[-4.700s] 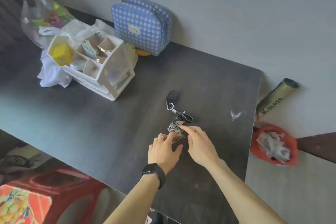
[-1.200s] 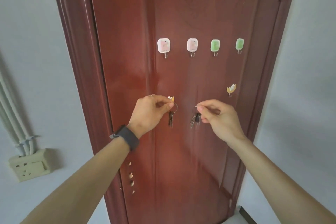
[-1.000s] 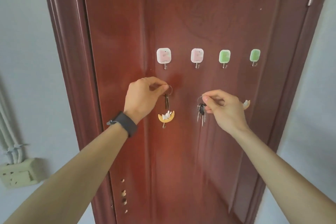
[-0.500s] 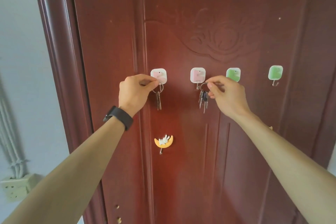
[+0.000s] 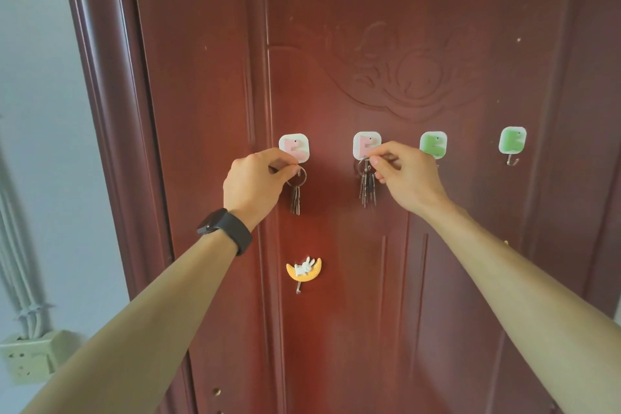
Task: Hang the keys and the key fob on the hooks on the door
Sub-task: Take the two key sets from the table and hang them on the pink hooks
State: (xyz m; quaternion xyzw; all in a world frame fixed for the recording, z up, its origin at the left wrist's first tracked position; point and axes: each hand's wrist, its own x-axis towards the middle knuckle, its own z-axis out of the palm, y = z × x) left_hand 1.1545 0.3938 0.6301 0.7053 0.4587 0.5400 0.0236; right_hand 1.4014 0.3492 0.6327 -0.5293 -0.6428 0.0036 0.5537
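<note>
— Pale wall socket [image 5: 25, 358] far left, then the dark-red door [image 5: 336, 44]. What's the left hand [image 5: 255, 183] doing?

— It's pinched shut on the ring of a small key set [image 5: 295, 193], right at the first pink hook [image 5: 294, 147]. I can't tell whether the ring is over the prong yet.

— And the right hand [image 5: 408, 175]?

— Thumb and forefinger closed on the ring of a bigger key bunch [image 5: 367, 185] under the second pink hook [image 5: 367, 144]. Both are at the seating step, I'd say.

— Next?

— Feel each ring drop onto its prong, then let go gently so nothing swings off.

— The key fob?

— Not visible; it is yet to be hung, I'd judge.

— Free places?

— Two green hooks: the near one [image 5: 433, 144], partly behind the right hand's knuckles, and the far one [image 5: 512, 141]. Lower down, a yellow moon hook [image 5: 304, 270]. Nothing blocks them.
</note>
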